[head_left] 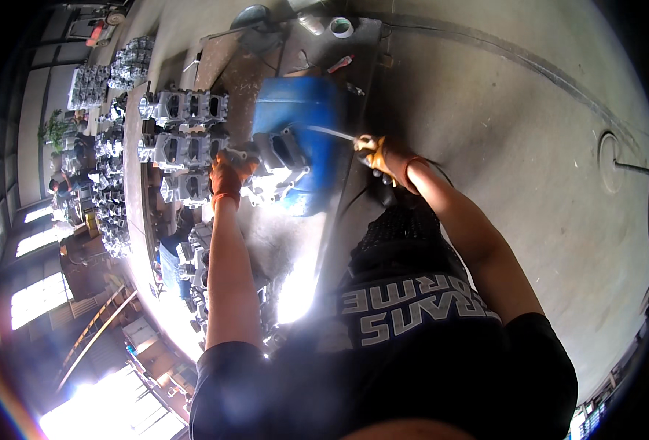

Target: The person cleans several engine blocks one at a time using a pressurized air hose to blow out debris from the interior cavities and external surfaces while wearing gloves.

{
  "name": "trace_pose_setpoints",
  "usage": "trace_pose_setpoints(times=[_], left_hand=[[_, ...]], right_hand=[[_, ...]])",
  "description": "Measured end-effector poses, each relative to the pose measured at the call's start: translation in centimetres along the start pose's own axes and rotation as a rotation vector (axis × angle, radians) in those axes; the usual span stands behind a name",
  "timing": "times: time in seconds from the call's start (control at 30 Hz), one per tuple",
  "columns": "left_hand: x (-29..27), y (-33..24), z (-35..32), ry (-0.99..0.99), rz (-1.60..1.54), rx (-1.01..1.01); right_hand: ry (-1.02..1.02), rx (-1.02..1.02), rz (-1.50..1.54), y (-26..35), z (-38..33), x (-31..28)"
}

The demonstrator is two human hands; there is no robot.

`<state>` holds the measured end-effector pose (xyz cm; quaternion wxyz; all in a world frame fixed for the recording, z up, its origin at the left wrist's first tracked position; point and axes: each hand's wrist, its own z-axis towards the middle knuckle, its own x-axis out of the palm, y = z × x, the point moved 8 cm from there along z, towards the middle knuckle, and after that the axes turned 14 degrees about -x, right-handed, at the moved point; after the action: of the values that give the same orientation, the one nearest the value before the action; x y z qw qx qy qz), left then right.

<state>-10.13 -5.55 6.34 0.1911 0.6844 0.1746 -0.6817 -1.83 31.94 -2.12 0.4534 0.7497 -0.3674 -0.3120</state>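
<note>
My left hand point(229, 174), in an orange glove, grips the left side of a grey cast-metal part with oval openings point(280, 165). The part rests on a blue plastic tub point(302, 121) on the workbench. My right hand point(379, 155), also orange-gloved, holds a tool with a thin metal nozzle point(332, 133) whose tip points left toward the top of the part. A dark hose or cable hangs below that hand.
Rows of similar cast-metal parts point(185, 108) lie on the metal bench point(258, 242) to the left, with more stacked beyond point(108, 77). A tape roll point(341, 27) and small items sit at the bench's far end. Concrete floor point(530, 169) spreads to the right. Bright windows glare at lower left.
</note>
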Motion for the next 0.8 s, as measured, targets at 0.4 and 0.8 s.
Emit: trace_pose_setpoints(times=[0.4, 0.8], left_hand=[[2.0, 1.6, 1.4, -0.072, -0.094, 0.207], [0.8, -0.2, 0.6, -0.051, -0.093, 0.214]], right_hand=[[0.083, -0.049, -0.114, 2.2, -1.4, -0.7], [0.043, -0.072, -0.059, 2.0, -1.2, -0.8]])
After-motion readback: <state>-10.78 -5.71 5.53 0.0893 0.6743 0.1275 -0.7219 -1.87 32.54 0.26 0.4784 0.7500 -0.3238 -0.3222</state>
